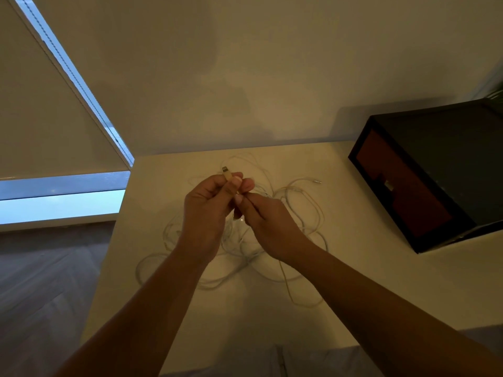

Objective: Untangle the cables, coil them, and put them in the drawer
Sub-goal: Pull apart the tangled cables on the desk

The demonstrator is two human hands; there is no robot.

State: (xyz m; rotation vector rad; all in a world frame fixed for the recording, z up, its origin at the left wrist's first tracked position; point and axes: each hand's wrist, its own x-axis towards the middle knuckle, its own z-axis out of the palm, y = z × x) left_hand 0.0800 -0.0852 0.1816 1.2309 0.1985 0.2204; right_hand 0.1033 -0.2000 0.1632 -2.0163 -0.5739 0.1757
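Observation:
A tangle of thin white cables [296, 213] lies in loose loops on the white table [367, 281]. My left hand [208, 210] is raised above the tangle and pinches a white cable plug [226, 172] with a metal tip, which sticks up past my thumb. My right hand [268, 224] is just beside it, fingers curled, pinching the cable right below that plug. Another plug end [316, 182] lies on the table to the right. A dark box with a reddish-brown drawer [400, 186] stands at the right, its drawer closed.
The table meets a plain wall at the back. To the left are a window with a lowered blind [54, 118] and wooden floor [46, 281]. The drawer box [449, 148] takes up the table's right back corner.

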